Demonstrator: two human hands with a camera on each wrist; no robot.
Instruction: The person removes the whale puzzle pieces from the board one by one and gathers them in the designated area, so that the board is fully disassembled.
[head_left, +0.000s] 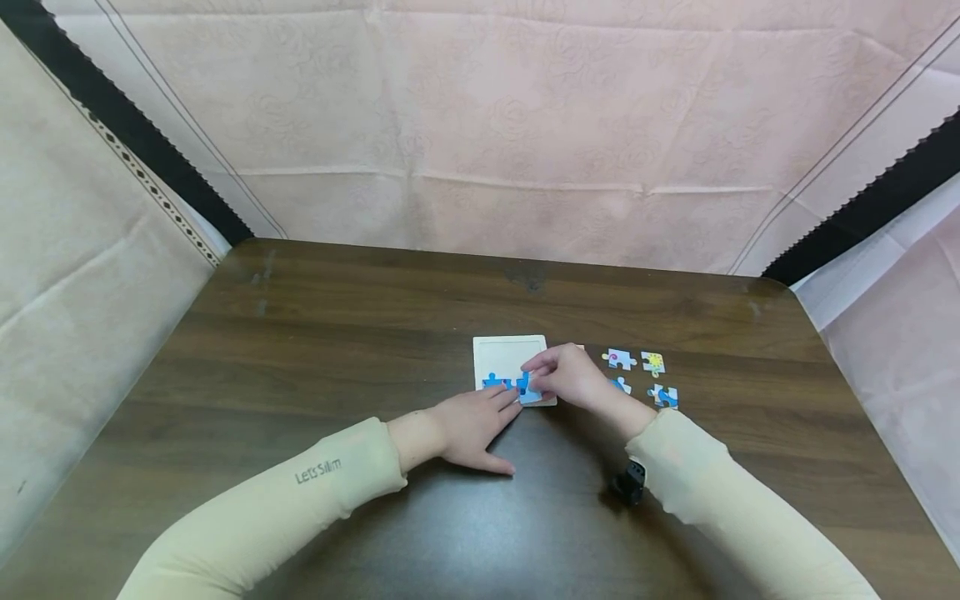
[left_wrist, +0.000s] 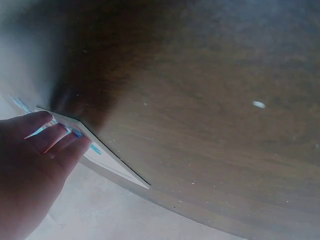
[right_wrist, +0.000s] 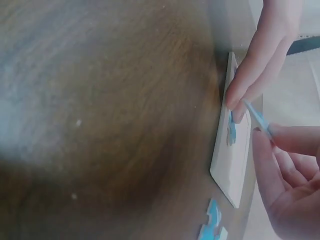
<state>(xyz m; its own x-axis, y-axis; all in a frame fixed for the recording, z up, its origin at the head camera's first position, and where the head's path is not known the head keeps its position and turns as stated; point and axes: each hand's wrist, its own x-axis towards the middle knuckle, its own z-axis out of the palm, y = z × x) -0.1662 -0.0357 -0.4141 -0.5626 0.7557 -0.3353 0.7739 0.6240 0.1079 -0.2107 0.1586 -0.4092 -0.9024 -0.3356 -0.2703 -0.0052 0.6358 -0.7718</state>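
A square white puzzle board (head_left: 501, 350) lies on the brown table, with blue jigsaw pieces (head_left: 491, 381) along its near side. My left hand (head_left: 472, 427) rests at the board's near edge, fingers straight and spread, fingertips on the pieces there. In the left wrist view these fingers (left_wrist: 74, 150) touch the board's rim. Over the board's right part, my right hand (head_left: 573, 379) pinches a blue puzzle piece (right_wrist: 258, 119) between thumb and index finger. The right wrist view shows that piece tilted and raised above the board. Left fingertips hide part of the laid pieces.
Several loose puzzle pieces lie right of the board: a light one with a pink mark (head_left: 619, 359), one with a yellow figure (head_left: 652, 362) and a blue one (head_left: 663, 396). Another (head_left: 622, 384) is partly behind my right hand. Pale cloth (head_left: 480, 125) hangs beyond the table's far edge.
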